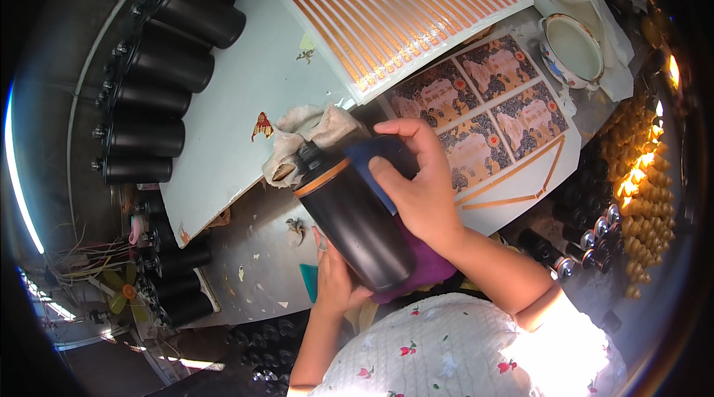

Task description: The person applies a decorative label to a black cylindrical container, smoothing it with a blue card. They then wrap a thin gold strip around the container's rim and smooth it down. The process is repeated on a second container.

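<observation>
A matte black bottle (353, 226) with a gold-orange band near its neck lies tilted in front of me, its neck pointing away and to the left. My left hand (335, 278) grips it from below and the left side. Between the fingers and thumb of my right hand (424, 185) is a flat dark blue piece (375, 162), held against or just over the bottle's upper right side; contact is unclear. Behind the bottle's neck sits a crumpled beige cloth (320, 127). Something purple (425, 263), perhaps fabric, shows beneath the bottle.
A sheet of orange stripes (409, 17) lies on the white board (245, 92), with a sheet of printed labels (483, 118) to its right. An enamel bowl (571, 51) stands at the far right. Several black bottles (171, 58) line the left; gold pieces (647, 203) hang right.
</observation>
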{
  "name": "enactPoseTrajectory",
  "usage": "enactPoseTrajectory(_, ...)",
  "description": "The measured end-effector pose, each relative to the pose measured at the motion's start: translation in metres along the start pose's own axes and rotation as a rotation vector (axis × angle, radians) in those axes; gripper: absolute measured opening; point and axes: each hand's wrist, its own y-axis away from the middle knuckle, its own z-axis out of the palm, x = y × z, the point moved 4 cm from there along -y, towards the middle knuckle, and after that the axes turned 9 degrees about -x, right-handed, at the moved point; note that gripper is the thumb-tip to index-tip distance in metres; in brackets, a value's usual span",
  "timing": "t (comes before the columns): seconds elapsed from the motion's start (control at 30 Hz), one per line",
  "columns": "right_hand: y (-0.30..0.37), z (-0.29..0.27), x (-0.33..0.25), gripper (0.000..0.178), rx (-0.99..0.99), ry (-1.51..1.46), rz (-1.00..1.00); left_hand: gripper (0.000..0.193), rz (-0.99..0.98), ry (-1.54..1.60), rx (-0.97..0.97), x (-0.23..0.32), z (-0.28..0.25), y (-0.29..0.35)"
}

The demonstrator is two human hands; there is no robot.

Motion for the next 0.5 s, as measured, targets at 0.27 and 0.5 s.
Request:
enactPoseTrajectory(0.27,-0.008,-0.002,-0.002,0.033,-0.051,-0.009,0.001,0.143,-0.095,-0.153,0.059,0.047,-0.003,-0.002)
enactPoseTrajectory(0.5,0.013,-0.026,0.018,0.036,-0.026,-0.247,0.267,0.115,-0.308,0.023,0.248,0.084,-0.043,-0.065)
